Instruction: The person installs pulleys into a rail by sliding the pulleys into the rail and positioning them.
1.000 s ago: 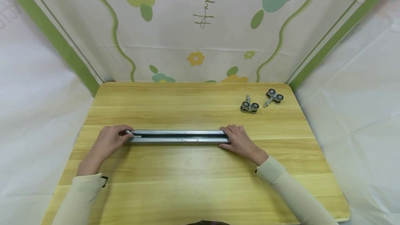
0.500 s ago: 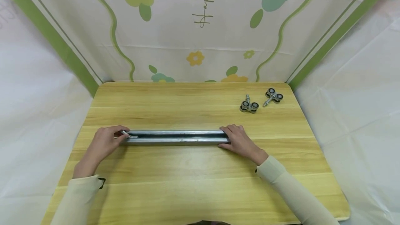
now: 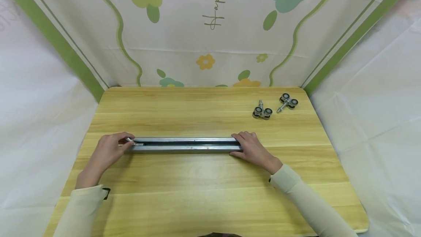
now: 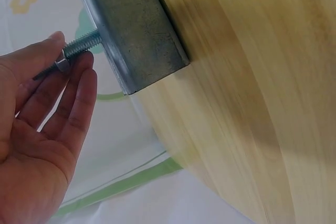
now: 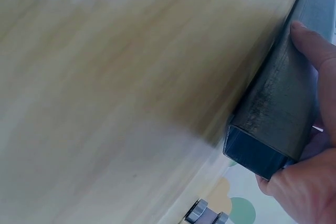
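A metal C-channel rail (image 3: pixel 184 149) lies lengthwise across the table, its slot facing up. From the slot near its left end sticks a threaded bolt (image 4: pixel 86 43) with a nut on it. My left hand (image 3: pixel 110 151) pinches this bolt between thumb and fingers. Whatever the bolt joins inside the rail is hidden. My right hand (image 3: pixel 251 150) grips the right end of the rail, thumb on the near side and fingers over the far side. In the right wrist view, the rail's hollow end (image 5: pixel 254 153) shows beside that hand.
Two roller trolleys, each with black-centred wheels and a threaded bolt, lie at the back right: one trolley (image 3: pixel 262 113) nearer the rail, the other trolley (image 3: pixel 288 101) by the corner. The wooden table (image 3: pixel 204 189) meets a flowered cloth (image 3: pixel 184 39) behind.
My left hand has shifted a little left, bringing the pinched bolt along the slot toward the rail's left end. The right hand stays in place on the rail.
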